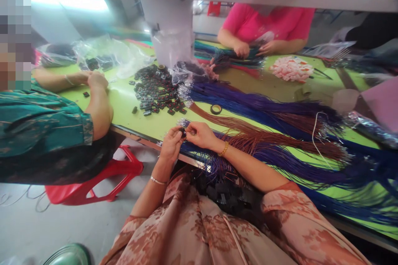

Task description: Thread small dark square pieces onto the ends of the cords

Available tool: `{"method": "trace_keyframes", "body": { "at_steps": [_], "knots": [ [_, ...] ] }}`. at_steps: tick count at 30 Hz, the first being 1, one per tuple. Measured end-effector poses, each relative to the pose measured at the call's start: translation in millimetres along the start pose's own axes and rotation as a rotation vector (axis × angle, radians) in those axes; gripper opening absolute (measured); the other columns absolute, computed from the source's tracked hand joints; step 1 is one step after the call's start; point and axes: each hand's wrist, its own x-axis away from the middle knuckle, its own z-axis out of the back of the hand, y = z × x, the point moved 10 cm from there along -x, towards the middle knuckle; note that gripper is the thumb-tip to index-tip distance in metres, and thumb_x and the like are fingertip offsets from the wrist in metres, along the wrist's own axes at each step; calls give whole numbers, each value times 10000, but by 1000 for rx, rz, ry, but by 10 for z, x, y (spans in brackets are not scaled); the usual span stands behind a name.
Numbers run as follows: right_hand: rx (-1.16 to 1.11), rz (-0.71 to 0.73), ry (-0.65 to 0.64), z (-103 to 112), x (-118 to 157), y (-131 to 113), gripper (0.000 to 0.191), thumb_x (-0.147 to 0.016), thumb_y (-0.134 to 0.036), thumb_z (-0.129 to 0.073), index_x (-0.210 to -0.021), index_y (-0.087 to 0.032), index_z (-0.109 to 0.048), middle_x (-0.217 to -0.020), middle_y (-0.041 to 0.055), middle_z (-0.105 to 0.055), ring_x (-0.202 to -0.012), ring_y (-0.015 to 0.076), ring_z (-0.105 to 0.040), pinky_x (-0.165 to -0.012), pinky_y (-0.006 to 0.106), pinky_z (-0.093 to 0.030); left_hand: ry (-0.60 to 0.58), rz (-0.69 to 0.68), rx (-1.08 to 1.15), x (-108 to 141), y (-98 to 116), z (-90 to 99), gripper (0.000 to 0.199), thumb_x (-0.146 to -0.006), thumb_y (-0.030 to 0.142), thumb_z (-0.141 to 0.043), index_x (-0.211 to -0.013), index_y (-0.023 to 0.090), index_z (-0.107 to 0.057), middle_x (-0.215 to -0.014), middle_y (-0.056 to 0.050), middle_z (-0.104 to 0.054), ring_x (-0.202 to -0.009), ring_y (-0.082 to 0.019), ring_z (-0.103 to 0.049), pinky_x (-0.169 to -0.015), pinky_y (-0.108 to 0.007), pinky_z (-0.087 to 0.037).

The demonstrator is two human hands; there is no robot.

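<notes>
A small black block (183,133) is pinched in the left hand (171,144) near the edge of the green table (124,109), best kept steady while the right hand (200,136), fingers closed, contents unclear, is held beside it.

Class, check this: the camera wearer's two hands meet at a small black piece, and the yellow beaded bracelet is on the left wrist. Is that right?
Not quite: the head view shows the yellow beaded bracelet on the right wrist. The left hand and right hand do meet at a small black piece.
</notes>
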Motion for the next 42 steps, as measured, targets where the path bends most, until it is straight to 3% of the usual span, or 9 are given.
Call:
{"method": "trace_keyframes", "body": {
  "at_steps": [4, 10, 15, 22, 26, 30, 34, 42],
  "knots": [
    [-15, -38, -14, -31, 11, 65, 92, -759, -229, -584, -707, -157, -609, -616, -18, -567, -561, 102, -458, -555, 220, -299, 31, -21, -11, 10, 5, 6, 307, -630, 202, -798, -892, 177, -639, -810, -11, -663, -751, -109, -615, -733, -240, -492],
    [168, 86, -30, -32, 24, -95, 63, -771, -189, -570, -754, -148, -615, -741, 45, -633, -663, 139, -512, -622, 244, -335, 54, -2, -69, -9, -33, 28, 284, -653, 212, -774, -892, 172, -627, -808, -13, -660, -716, -104, -615, -702, -236, -490],
    [113, 71, -51, -11, 12, -78, 92, -802, -191, -540, -759, -155, -612, -720, 27, -629, -639, 128, -510, -607, 229, -331, 54, -9, -16, -22, -31, 32, 256, -653, 187, -766, -870, 170, -632, -814, -14, -653, -748, -111, -616, -757, -259, -493],
    [151, 47, -73, -48, 19, -51, 88, -792, -187, -547, -769, -146, -621, -698, 25, -631, -616, 123, -503, -594, 230, -321, 63, -4, -54, -1, -65, 54, 288, -655, 209, -775, -901, 168, -631, -800, -10, -659, -724, -100, -611, -698, -225, -477],
    [165, 26, -58, 150, -172, 150, 222, -886, -259, -462, -808, -160, -644, -762, 33, -662, -673, 132, -546, -640, 238, -358, 42, -12, -66, 12, -18, -15, 271, -674, 221, -770, -904, 175, -634, -835, -15, -663, -755, -105, -613, -717, -236, -482],
    [500, -184, 6, 423, -435, 593, 225, -877, -252, -487, -952, -143, -669, -982, 138, -670, -870, 226, -604, -758, 309, -402, 18, -50, -36, -57, 39, -136, 269, -688, 225, -765, -921, 188, -635, -886, -30, -677, -820, -120, -623, -736, -241, -480],
    [700, -276, -69, 375, -539, 829, 259, -893, -272, -475, -1041, -144, -644, -1093, 178, -632, -957, 279, -613, -785, 346, -428, 30, -17, -5, -169, -60, -127, 282, -664, 217, -779, -902, 179, -632, -856, -20, -674, -790, -114, -624, -725, -240, -474],
    [767, -268, -155, 297, -511, 838, 282, -925, -223, -382, -1089, -124, -589, -1115, 195, -620, -993, 275, -616, -801, 342, -441, 8, 2, 21, -220, -141, -43, 274, -678, 214, -779, -910, 176, -638, -877, -27, -676, -828, -124, -635, -735, -249, -475]
  ]
}}
